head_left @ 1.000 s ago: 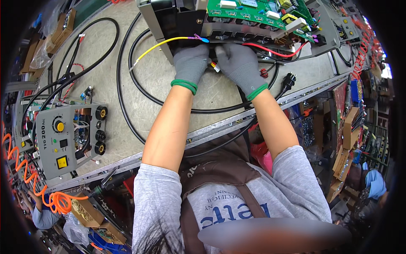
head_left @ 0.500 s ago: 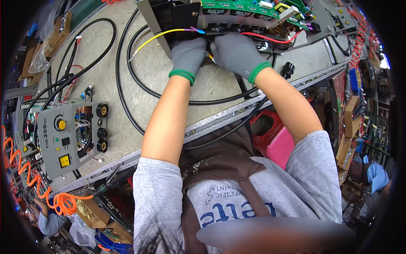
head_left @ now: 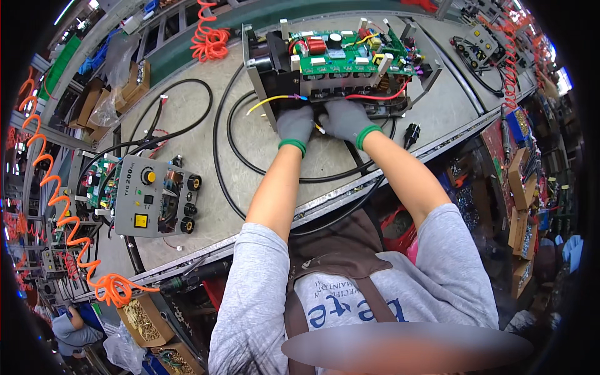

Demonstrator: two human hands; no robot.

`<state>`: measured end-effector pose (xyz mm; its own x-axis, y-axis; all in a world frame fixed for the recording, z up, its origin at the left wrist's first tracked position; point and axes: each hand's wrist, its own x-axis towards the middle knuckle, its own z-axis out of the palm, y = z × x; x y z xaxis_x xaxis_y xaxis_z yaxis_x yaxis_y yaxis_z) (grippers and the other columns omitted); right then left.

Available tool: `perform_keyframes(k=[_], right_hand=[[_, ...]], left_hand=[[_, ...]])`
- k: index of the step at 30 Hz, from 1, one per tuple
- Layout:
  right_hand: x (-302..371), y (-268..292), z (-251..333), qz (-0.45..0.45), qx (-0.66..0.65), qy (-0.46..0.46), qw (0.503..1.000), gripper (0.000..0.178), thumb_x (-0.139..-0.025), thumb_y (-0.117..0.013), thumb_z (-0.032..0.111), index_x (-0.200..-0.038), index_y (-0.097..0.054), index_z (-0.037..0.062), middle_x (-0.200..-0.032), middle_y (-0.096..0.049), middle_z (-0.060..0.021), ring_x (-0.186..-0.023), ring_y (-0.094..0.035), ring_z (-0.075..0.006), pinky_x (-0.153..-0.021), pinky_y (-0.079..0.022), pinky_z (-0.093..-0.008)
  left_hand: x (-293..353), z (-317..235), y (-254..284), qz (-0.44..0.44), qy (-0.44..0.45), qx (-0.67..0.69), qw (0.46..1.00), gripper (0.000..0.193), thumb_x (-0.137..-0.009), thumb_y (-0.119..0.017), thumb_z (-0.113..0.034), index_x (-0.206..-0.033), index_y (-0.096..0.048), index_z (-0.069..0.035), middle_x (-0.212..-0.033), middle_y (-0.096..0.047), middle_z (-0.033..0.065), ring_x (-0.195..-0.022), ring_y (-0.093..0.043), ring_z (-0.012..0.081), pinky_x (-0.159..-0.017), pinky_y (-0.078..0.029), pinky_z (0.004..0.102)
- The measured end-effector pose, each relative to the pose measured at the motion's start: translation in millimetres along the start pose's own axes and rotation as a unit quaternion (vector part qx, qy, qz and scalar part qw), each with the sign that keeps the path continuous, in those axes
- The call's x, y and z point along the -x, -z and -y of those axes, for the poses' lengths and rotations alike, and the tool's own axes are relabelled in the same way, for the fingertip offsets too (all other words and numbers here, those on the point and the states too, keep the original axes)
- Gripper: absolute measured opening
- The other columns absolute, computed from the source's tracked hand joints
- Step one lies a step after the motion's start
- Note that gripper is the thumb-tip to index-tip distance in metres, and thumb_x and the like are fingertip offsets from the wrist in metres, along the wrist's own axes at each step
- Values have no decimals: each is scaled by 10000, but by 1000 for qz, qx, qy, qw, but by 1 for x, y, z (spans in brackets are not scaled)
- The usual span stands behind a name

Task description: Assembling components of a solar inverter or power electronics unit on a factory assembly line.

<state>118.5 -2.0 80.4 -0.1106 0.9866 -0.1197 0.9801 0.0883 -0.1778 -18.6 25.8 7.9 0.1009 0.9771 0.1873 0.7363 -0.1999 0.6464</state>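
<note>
An open machine chassis [head_left: 431,78] with a green circuit board [head_left: 337,62] stands on the far part of the workbench. Both my hands wear grey gloves with green cuffs and reach into its near lower side. My left hand [head_left: 295,125] is curled beside the grey end panel, under a yellow wire [head_left: 269,101] with a blue connector. Close by on its right, my right hand [head_left: 347,122] is bent inward below a red wire [head_left: 381,97]. A short wire with a pale end [head_left: 320,129] shows between the hands. My fingertips, and whatever they grip, are hidden.
Black cable [head_left: 312,180] loops across the metal bench [head_left: 325,159], with its plug [head_left: 412,134] near the front edge. A grey front-panel unit [head_left: 140,197] with knobs stands left. Orange coiled hoses [head_left: 209,44] hang around. Boxes of small parts [head_left: 145,320] sit below left.
The view has shifted, so the chassis appears lower and smaller and more of the far bench shows. Both hands stay at the chassis's near lower side, still curled.
</note>
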Motion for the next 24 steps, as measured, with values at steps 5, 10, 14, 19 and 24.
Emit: perform_keyframes(k=[5,10,14,19,24], right_hand=[[45,-31,-3,-140,-160,33,976,440,-881,-595,363,-1224,-568,89,-947,-676,-172,-845,-653,-371,-767,-516,-454],[43,-53,-9,-200,-124,70,969,397,-876,-609,370,-1191,-576,131,-1032,-659,-108,-897,-653,-314,-758,-520,-435],[29,-65,-11,-154,-326,35,932,249,-904,-587,267,-1076,-592,87,-891,-656,-98,-662,-637,-283,-575,-514,-368],[23,-59,-22,228,-914,-172,287,228,-924,-506,257,-927,-592,46,-727,-583,-10,-434,-402,-39,-327,-292,-205],[42,-68,10,328,-940,-44,-82,223,-931,-470,254,-912,-575,58,-619,-451,64,-411,-406,-41,-343,-316,-213]], left_hand=[[36,-1,-1,-227,53,265,936,430,-826,-666,-270,-1085,-619,71,-982,-682,223,-881,-662,365,-798,-512,414],[70,-13,11,-122,173,487,847,316,-890,-613,-178,-1109,-620,50,-928,-679,109,-794,-647,186,-718,-524,314],[65,-10,18,-11,200,497,844,266,-922,-577,-160,-1116,-630,14,-873,-658,56,-710,-589,102,-645,-481,228],[53,-19,29,72,268,545,791,304,-948,-551,-255,-1149,-605,-33,-931,-652,66,-766,-592,135,-678,-501,280],[44,-5,19,239,266,741,569,262,-970,-534,-262,-1144,-562,-68,-990,-625,65,-795,-607,191,-721,-538,350]])
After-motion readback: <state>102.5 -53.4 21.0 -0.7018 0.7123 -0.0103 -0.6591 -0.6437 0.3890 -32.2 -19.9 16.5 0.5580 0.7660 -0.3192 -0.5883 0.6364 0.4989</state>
